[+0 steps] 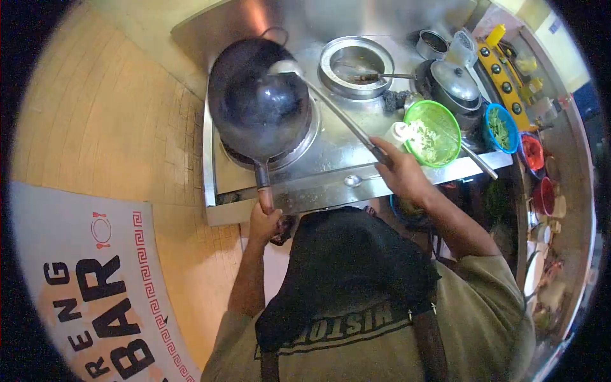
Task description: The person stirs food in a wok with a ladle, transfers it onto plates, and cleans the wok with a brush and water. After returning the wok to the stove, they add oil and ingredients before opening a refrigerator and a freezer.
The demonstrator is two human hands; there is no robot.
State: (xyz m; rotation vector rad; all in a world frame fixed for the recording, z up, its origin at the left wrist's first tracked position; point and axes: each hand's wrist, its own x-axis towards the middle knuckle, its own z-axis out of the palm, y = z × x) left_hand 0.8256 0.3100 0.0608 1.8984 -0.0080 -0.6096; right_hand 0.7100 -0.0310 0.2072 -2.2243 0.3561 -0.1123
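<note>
My left hand (263,223) is wrapped round the wooden end of the wok's handle, close to the stove's front edge. The dark round wok (245,121) sits at the burner on the left, with steam or haze over its inside. In my right hand (405,175) is the grip of a long metal ladle (340,113), and its bowl overlaps the upper part of the wok. A bright green bowl (439,153) holding pale shredded vegetables stands just beyond my right hand. Beside it is a small white container (398,132).
Behind the ladle, a round metal pot (328,76) has a brush-like tool across it. A lidded pot (455,79), a blue basket (503,148) of greens and a red bowl (544,194) line the right. A spoon (354,181) lies along the front edge of the steel stove top (318,153).
</note>
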